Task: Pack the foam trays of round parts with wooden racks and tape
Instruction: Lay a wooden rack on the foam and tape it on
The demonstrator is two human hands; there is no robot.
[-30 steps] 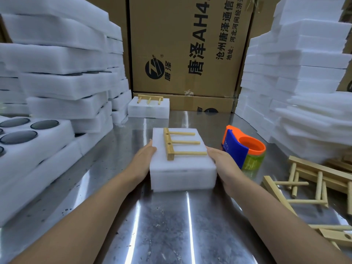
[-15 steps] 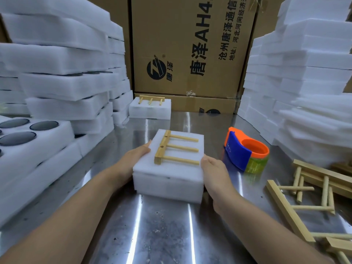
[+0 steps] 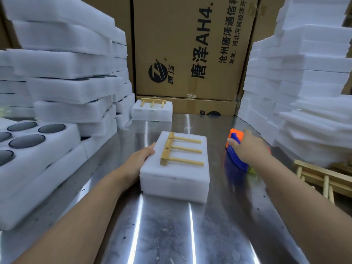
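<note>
While the left hand [image 3: 142, 161] still presses flat on the block [image 3: 177, 174], the right hand [image 3: 247, 147] has left it and grips the tape gun [image 3: 235, 162].

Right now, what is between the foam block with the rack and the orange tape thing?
Only bare steel table lies between the foam block and the tape dispenser, seen in the head view.

Bright light is being cast from overhead, and white streaks are being reflected off the steel table [image 3: 167, 235]. The right hand [image 3: 247, 149] and tape dispenser [image 3: 235, 161] are being blurred; edges are being bowed outward.
</note>
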